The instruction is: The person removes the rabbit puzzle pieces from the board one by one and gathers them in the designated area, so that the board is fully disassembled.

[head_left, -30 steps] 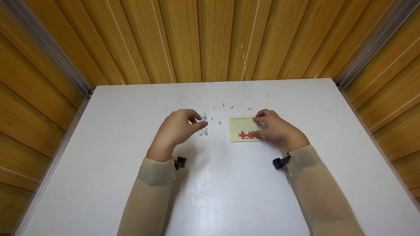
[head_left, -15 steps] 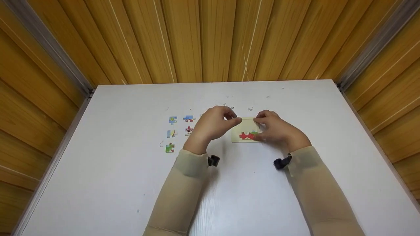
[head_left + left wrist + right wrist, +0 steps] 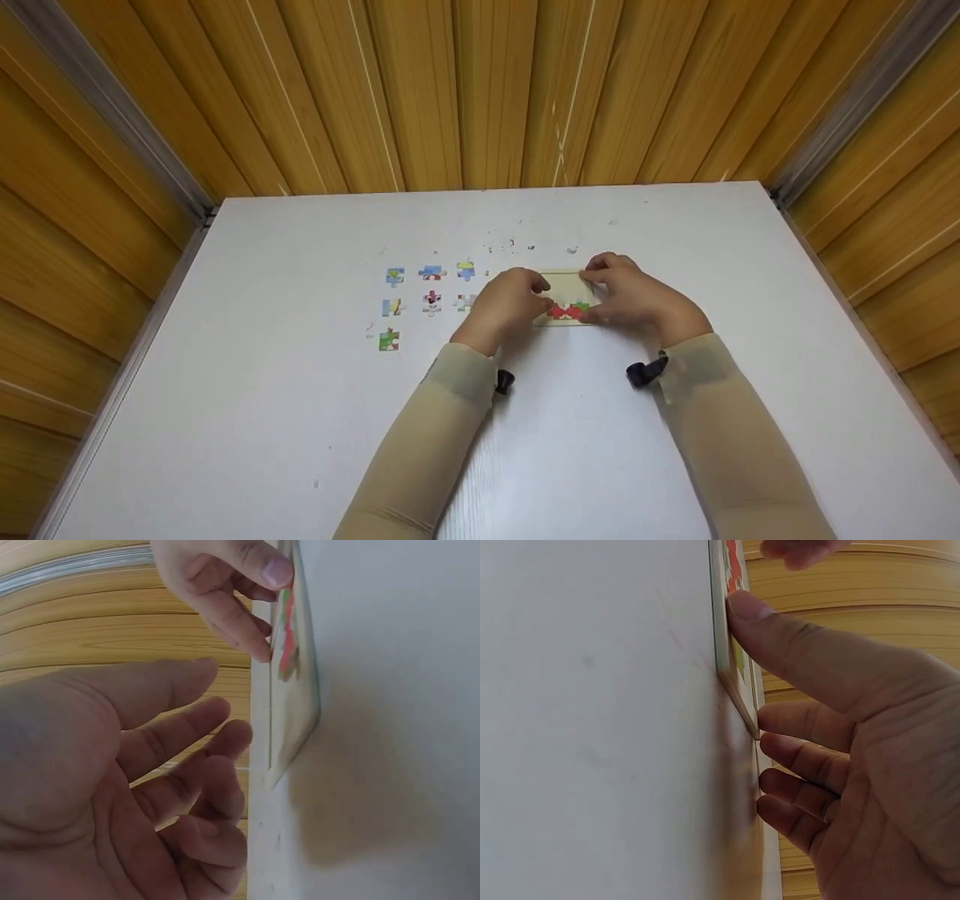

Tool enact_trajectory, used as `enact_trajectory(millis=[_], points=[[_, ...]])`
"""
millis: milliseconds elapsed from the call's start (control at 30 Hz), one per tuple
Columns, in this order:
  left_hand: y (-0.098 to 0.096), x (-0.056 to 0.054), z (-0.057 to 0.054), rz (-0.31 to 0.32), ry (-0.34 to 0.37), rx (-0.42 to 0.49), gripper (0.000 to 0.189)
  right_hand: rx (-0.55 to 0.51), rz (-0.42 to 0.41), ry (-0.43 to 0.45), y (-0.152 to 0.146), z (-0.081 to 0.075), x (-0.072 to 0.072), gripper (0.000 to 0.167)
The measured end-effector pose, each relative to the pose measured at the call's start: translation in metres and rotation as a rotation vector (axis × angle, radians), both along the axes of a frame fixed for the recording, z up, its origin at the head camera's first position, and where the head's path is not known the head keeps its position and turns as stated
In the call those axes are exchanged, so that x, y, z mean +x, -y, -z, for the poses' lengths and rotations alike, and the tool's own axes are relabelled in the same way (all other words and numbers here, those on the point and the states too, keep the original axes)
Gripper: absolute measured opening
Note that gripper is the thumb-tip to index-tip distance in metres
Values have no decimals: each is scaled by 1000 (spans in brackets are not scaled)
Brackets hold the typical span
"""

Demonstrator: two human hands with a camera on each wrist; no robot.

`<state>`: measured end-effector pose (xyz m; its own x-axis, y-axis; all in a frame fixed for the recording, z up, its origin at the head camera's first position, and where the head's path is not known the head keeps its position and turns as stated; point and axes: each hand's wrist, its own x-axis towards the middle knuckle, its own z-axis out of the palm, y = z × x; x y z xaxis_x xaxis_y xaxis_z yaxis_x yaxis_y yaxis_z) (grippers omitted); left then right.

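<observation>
A shallow pale wooden puzzle tray (image 3: 566,285) lies on the table. Joined red and green jigsaw pieces (image 3: 568,310) sit along its near side. My right hand (image 3: 634,296) grips the tray by its right side, thumb at the near edge over the pieces and fingers at the far corner. At the tray's left side is my left hand (image 3: 510,304), its fingertips overlapping the tray in the head view. In the left wrist view, that left hand (image 3: 150,765) has loosely bent fingers, with nothing seen between them, apart from the tray (image 3: 292,705).
Several loose jigsaw pieces lie in rows left of my left hand, among them a green one (image 3: 388,340) and a blue-and-red one (image 3: 432,272). The left hand partly covers a pale piece (image 3: 463,302). Wood-look panels (image 3: 487,90) stand behind the white table (image 3: 270,360).
My left hand has moved right, from over the loose pieces to the tray's left side, uncovering those pieces. The right hand stays on the tray.
</observation>
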<state>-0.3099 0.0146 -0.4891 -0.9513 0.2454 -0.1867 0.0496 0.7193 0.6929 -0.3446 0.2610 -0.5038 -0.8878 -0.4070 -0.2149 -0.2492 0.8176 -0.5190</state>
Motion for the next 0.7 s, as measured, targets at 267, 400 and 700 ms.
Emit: enact_trajectory(millis=[267, 400, 700], points=[[-8, -1, 18, 65, -88, -48, 26, -6, -21, -10, -3, 0, 1, 89], [-10, -1, 21, 92, -116, -54, 22, -10, -22, -9, -3, 0, 0, 88], [-17, 1, 23, 91, -109, -58, 21, -2, -13, -13, -2, 1, 0, 87]])
